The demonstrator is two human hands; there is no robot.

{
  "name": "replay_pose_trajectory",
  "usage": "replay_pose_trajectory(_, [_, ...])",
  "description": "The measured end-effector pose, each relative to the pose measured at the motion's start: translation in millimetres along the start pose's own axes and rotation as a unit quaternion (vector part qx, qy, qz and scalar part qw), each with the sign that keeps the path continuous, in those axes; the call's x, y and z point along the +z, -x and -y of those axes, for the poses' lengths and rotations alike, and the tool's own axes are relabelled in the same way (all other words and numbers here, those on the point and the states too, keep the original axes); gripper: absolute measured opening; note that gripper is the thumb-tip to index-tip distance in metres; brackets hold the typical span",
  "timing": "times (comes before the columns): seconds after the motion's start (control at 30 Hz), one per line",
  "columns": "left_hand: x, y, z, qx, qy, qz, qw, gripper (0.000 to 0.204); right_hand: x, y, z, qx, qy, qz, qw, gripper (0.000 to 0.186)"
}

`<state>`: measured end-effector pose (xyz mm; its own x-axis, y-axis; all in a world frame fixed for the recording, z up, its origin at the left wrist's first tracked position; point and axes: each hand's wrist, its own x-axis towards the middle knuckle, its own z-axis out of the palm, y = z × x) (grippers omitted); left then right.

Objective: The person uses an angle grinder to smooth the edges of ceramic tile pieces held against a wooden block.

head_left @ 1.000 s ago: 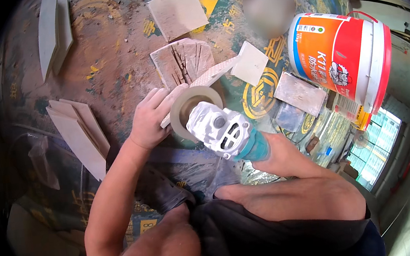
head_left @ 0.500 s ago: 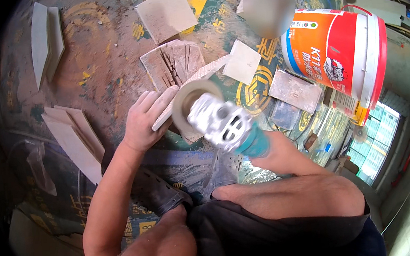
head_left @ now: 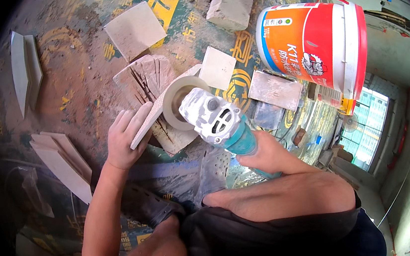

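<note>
My right hand (head_left: 262, 153) is wrapped round the teal body of an angle grinder (head_left: 214, 119), whose metal head is white with dust. At its front, the round disc guard (head_left: 167, 109) sits right against a narrow tile (head_left: 147, 124) standing on edge; whether the disc touches it cannot be made out. My left hand (head_left: 125, 139) grips the near end of this tile, fingers along its far side, thumb hidden. Beneath lies a tile slab (head_left: 161, 65) scored with several dark cuts. A square tile (head_left: 135, 30) lies beyond it, and a smaller square tile (head_left: 217, 68) to the right.
At the right a red-and-orange plastic bucket (head_left: 314, 46) lies on its side. A pale block (head_left: 233, 2) stands at the back, with a dusty rectangular piece (head_left: 275, 90) nearer. Cut tile pieces lean together at the left (head_left: 26, 71) and lower left (head_left: 63, 160). Reddish dust covers the floor (head_left: 75, 86).
The whole view has shifted, so everything sits farther left. The grinder looks sharper than before. A blurred grey shape over the block is gone. Both hands keep their grips.
</note>
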<state>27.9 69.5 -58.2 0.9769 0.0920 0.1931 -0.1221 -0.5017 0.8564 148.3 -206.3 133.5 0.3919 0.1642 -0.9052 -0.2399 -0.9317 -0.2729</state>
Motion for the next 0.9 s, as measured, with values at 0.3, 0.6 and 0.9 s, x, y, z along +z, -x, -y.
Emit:
replay_pose_trajectory(0.3, [0,0,1,0.008,-0.005,-0.003,1.0,0.057,4,-2,-14,-0.057,-0.006,-0.008,0.998,0.042])
replay_pose_trajectory(0.6, [1,-1,4,0.043,-0.017,-0.012,0.999,0.055,7,-4,-5,-0.088,0.072,0.018,0.993,0.041])
replay_pose_trajectory(0.9, [1,0,1,0.009,-0.01,0.0,1.0,0.054,5,-3,-14,-0.075,-0.031,-0.011,0.997,0.041])
